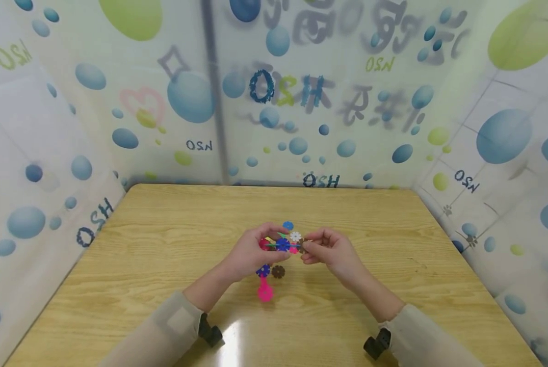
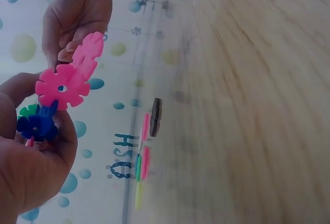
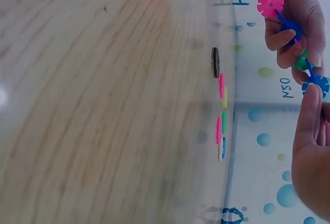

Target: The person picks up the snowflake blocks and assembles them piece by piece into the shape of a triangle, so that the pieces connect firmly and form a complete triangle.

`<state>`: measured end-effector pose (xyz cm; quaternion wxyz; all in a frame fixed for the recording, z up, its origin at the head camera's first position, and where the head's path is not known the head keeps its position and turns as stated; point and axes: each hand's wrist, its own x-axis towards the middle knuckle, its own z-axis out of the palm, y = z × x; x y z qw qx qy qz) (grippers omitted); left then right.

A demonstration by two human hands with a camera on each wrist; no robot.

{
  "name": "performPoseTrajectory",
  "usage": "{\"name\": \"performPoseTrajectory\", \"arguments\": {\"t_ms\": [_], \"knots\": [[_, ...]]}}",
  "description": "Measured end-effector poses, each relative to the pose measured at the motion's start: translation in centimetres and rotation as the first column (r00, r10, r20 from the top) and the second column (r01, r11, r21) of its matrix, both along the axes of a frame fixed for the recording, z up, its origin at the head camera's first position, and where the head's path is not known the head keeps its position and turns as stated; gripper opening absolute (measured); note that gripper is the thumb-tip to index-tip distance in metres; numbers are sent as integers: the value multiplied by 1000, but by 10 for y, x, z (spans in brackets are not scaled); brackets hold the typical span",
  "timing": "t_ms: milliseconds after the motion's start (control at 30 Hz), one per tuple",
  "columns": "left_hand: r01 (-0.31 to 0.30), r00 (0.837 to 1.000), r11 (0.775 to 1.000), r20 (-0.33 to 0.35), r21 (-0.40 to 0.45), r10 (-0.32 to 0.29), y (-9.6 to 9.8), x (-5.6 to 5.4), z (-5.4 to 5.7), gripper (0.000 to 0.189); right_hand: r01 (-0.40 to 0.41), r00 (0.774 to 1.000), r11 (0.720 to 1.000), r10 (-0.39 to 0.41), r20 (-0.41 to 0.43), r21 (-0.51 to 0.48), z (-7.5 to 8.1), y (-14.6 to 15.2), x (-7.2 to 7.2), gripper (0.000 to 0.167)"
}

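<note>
A chain of flower-shaped plastic interlocking discs is held up between both hands. My left hand grips the chain's middle, with a dark blue disc and part of a green disc among its fingers. Pink discs stick out from one end, hanging towards me. At the other end, my right hand pinches a blue disc between thumb and fingers, edge-on to the head camera. That blue disc meets another dark blue piece in the right wrist view; whether the slots are fully joined I cannot tell.
Loose discs lie on the wooden table below and beyond the hands: a blue disc, a white disc, a brown disc and several others partly hidden by the hands. Printed curtains hang around the table.
</note>
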<state>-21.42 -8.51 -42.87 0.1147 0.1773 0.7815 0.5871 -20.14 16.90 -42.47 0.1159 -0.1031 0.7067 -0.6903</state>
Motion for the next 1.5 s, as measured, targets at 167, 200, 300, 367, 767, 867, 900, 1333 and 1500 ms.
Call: {"name": "performPoseTrajectory", "arguments": {"t_ms": [167, 200, 300, 367, 767, 867, 900, 1333, 1500], "knots": [[20, 1000, 1000, 15, 19, -21, -3, -1, 1, 42, -5, 1000, 998, 4, 24, 55, 1, 1, -4, 31], [12, 1000, 1000, 24, 25, -13, -4, -2, 1, 41, -4, 999, 997, 2, 32, 77, 1, 1, -6, 33], [-24, 999, 998, 49, 59, 21, -6, -3, 0, 40, 0, 998, 990, -8, 62, 138, -3, 4, -15, 39], [-43, 997, 996, 66, 72, 39, -7, -4, 0, 42, -1, 997, 978, -14, 70, 208, -7, 6, -23, 39], [-66, 993, 993, 109, 95, 56, -11, -2, -2, 43, -63, 971, 670, 211, -109, 739, -31, -9, -56, 8], [-62, 993, 993, 109, 96, 52, -11, -2, -1, 44, -68, 965, 632, 238, -109, 772, -30, -15, -58, 9], [-61, 993, 994, 110, 94, 51, -11, -2, -1, 45, -70, 962, 621, 250, -112, 781, -29, -15, -58, 8], [-57, 995, 995, 86, 78, 50, -9, 0, -2, 44, -143, 955, 647, 290, -69, 749, -20, 10, -39, 17], [-45, 994, 994, 101, 98, 35, -8, 0, -1, 44, -6, 975, 789, 140, -170, 615, -16, 24, -25, 10]]}}
